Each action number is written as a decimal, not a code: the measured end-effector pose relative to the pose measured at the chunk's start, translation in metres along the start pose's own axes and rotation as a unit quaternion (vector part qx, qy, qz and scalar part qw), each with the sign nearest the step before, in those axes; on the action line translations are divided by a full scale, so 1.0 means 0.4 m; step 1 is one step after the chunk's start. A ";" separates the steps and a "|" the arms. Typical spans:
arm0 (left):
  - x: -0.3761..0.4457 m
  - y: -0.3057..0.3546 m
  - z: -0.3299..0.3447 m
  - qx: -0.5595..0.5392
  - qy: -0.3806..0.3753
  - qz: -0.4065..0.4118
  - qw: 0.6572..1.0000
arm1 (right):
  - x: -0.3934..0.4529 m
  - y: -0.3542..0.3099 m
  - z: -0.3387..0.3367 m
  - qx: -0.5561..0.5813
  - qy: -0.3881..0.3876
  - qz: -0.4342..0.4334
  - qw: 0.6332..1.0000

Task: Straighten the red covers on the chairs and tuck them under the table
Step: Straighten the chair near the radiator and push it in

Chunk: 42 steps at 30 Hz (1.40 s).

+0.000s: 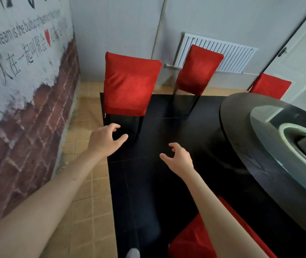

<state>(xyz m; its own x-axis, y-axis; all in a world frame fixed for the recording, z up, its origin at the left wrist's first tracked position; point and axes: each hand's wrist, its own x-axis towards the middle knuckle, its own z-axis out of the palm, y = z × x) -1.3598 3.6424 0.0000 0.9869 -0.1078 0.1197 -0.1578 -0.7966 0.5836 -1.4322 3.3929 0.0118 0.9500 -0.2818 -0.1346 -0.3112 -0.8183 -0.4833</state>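
Observation:
A chair with a red cover [129, 84] stands ahead of me, its back towards me, well away from the round dark table [241, 131]. My left hand [105, 140] is stretched out below it with loosely curled fingers, holding nothing. My right hand [178, 158] reaches forward too, empty, fingers half curled. A second red-covered chair [196, 69] stands further back, and a third [270, 86] sits beyond the table's rim. Under my right forearm lies another red cover [195, 239] at the frame's bottom.
A wall with a brick-pattern mural [27, 90] runs along the left. A white radiator [228, 53] hangs on the back wall and a white door [301, 58] is at the right. The table carries a glass turntable [271, 127]. Black floor [148, 183] meets tan tiles [88, 202].

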 end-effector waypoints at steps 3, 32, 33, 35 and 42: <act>0.089 -0.026 0.004 0.001 -0.002 -0.003 1.000 | 0.102 -0.040 0.000 -0.011 -0.006 -0.021 1.000; 1.287 -0.237 -0.031 0.103 -0.017 0.007 0.994 | 1.356 -0.500 0.024 -0.158 -0.050 -0.121 0.979; 1.333 -0.242 -0.030 0.114 -0.021 0.014 0.993 | 1.393 -0.513 0.025 -0.162 -0.047 -0.111 0.979; 1.422 -0.248 -0.027 0.129 -0.015 0.027 0.991 | 1.464 -0.534 0.026 -0.167 -0.044 -0.099 0.980; 1.650 -0.231 0.077 0.155 -0.044 0.037 0.986 | 1.695 -0.546 0.020 -0.178 -0.044 -0.088 0.979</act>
<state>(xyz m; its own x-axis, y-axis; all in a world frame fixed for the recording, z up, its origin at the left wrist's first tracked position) -0.6927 3.6265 0.0003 0.9744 -0.2118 0.0748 -0.2246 -0.9269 0.3008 -0.7201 3.3845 0.0193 0.9834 -0.0901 -0.1574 -0.1178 -0.9773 -0.1763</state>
